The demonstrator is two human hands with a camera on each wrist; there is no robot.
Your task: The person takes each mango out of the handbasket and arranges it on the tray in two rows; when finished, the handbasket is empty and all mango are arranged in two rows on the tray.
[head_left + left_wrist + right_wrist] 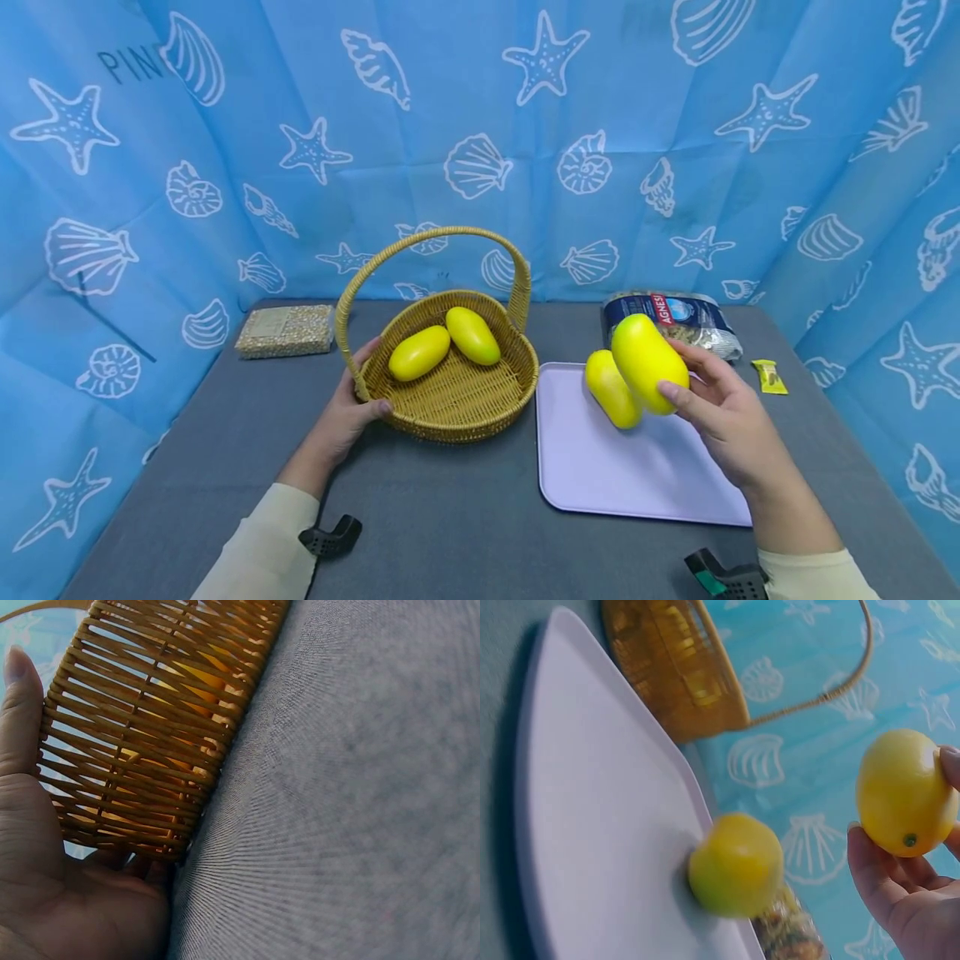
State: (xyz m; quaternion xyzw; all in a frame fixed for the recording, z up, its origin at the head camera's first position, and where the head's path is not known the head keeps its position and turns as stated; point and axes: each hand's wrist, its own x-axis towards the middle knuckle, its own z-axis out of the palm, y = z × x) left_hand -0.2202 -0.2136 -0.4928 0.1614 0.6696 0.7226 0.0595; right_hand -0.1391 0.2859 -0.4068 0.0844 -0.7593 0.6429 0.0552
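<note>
My right hand (727,417) holds a yellow mango (649,364) between thumb and fingers, raised above a lilac tray (585,475). On the tray's far left part lies another mango (611,390), partly behind the held one; in the right wrist view the two stand clearly apart. My left hand (348,417) grips the left side of a wicker basket (457,429), its thumb along the near rim. In the left wrist view, the other fingers are partly hidden by the woven wall (150,727). Two mangoes, one on the left (420,353) and one on the right (473,336), lie inside the basket.
A clear pack of grains (287,331) lies at the back left of the grey table (450,533). Behind the tray sits a dark blue AGNESI bag (705,321), with a small yellow packet (770,377) to its right. Blue seashell-print curtains (420,108) enclose the table.
</note>
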